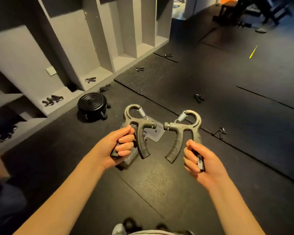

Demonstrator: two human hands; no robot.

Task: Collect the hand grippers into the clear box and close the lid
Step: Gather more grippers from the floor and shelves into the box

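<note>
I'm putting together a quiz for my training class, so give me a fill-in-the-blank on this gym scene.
1. The left hand and right hand each grip one hand ___.
2. The left-hand gripper and right-hand gripper turn their knobs ___ each other.
3. The round stool on the floor is ___ in colour.
Missing words: gripper; toward; black.

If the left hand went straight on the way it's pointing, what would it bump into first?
Probably the hand gripper in the right hand. The left hand holds its own gripper, whose knob is almost against the other's knob. The clear box looks lower, but depth is unclear.
</note>
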